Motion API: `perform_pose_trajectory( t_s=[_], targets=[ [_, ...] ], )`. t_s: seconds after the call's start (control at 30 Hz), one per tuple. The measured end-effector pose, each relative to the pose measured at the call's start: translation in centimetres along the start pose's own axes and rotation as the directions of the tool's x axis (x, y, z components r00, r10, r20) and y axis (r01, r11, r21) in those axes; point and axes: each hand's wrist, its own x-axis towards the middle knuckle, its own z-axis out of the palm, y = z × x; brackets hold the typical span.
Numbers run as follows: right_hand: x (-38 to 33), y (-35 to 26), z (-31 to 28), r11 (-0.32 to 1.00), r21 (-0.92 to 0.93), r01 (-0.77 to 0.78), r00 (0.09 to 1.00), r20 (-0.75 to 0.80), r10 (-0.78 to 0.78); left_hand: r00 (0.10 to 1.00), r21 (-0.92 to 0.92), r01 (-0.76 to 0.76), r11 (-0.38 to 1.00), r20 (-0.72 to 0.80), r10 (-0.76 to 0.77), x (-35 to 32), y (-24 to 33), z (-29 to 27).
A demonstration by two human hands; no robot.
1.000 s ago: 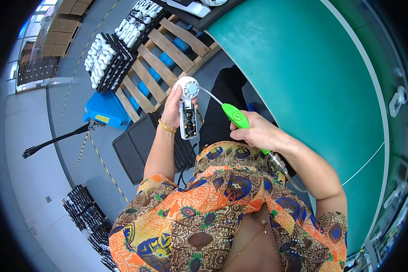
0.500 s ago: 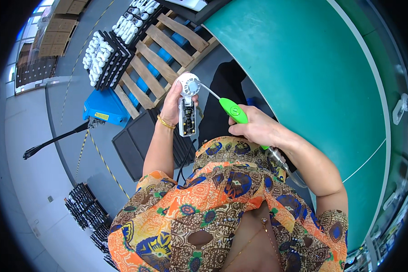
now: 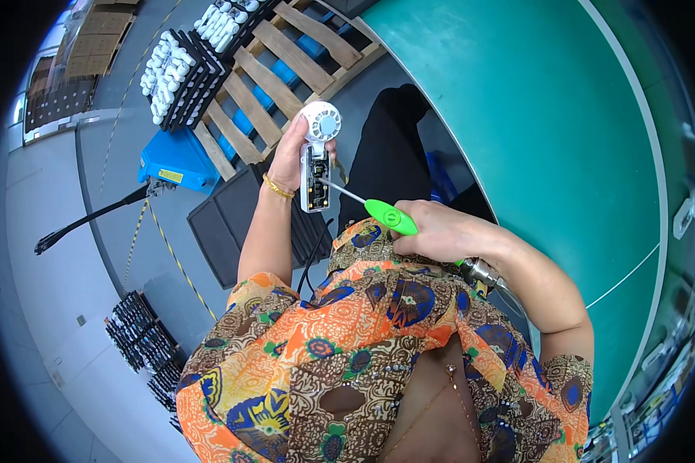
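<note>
My left hand (image 3: pixel 288 154) is wrapped round a small white handheld fan (image 3: pixel 310 116), held upright with its round vented head at the top. The fan's handle is uncovered, and dark inner parts with a few small bright spots show in it. In my right hand (image 3: pixel 446 231) is a green air blow gun (image 3: pixel 390 217) with a thin metal nozzle. The nozzle tip is at the uncovered handle; whether it touches the inside I cannot tell. A metal coupling and a clear hose trail from the gun below my right wrist.
A green-topped table (image 3: pixel 548 131) fills the right side. At the upper left a wooden pallet (image 3: pixel 293 58) bears stacked black trays (image 3: pixel 197 96) of white devices. A blue pallet jack (image 3: pixel 179 163) stands beside it, and an empty black tray (image 3: pixel 228 224) lies behind my left forearm.
The blow gun's nozzle has moved down from the fan's round head to the uncovered handle. My left hand with the fan has shifted slightly upward in view.
</note>
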Motion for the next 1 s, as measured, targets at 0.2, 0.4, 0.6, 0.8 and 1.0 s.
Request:
perform_pose_trajectory(
  t_s=[0.2,0.4,0.6,0.8,1.0],
  targets=[
    [0.2,0.4,0.2,0.999,-0.045,-0.004,1.0,0.012,0.004,1.0,0.014,0.018,1.0,0.015,-0.019,0.1,0.0,-0.5],
    [0.0,-0.4,0.6,0.998,-0.068,-0.012,0.998,0.053,0.016,0.999,-0.017,0.047,0.999,-0.002,-0.047,-0.2,-0.3,-0.5],
    [0.1,0.0,0.0,0.998,-0.065,0.02,1.0,-0.013,-0.021,0.995,-0.053,0.1,0.994,0.02,-0.099,-0.2,-0.7,-0.7],
    [0.3,0.4,1.0,0.992,-0.116,-0.04,0.992,0.111,0.053,0.99,-0.05,0.14,0.989,0.023,-0.139,-0.7,-1.2,-0.8],
    [1.1,0.8,1.3,0.993,-0.122,-0.004,0.997,0.074,0.013,0.985,-0.085,0.173,0.981,0.02,-0.172,-0.8,-1.1,-1.9]
  ],
)
